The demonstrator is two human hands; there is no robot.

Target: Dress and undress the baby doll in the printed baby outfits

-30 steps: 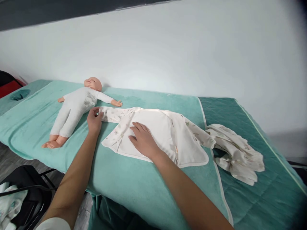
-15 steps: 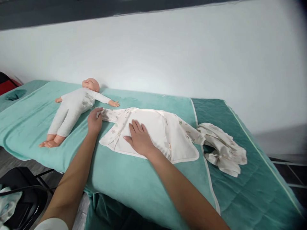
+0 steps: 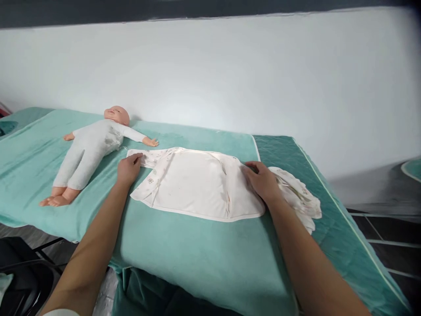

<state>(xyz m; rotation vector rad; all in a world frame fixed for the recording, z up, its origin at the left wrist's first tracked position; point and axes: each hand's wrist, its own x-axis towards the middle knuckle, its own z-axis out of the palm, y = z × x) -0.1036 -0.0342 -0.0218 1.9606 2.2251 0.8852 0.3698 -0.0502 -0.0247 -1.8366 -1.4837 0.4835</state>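
Observation:
A white baby shirt (image 3: 194,184) with small printed figures lies spread open on the light green blanket (image 3: 197,259). My left hand (image 3: 129,170) is at its left sleeve, with thumb and bent fingers closed on the cloth; the cuff sticks out beyond them. Over the shirt's right side rests my right hand (image 3: 263,181), fingers loosely bent and thumb apart, touching the cloth. It hides most of the right sleeve. Left of the shirt, a baby doll (image 3: 95,145) in a white bodysuit lies on its back, one arm stretched toward the shirt.
A crumpled printed white garment (image 3: 301,197) lies right of my right hand on the darker green quilted cover (image 3: 332,245). Behind the bed rises a white wall (image 3: 210,79). A black chair (image 3: 26,267) stands at the lower left.
My right hand has moved from lying flat on the shirt's middle to its right side. My left hand stays at the left sleeve. The view has shifted slightly right.

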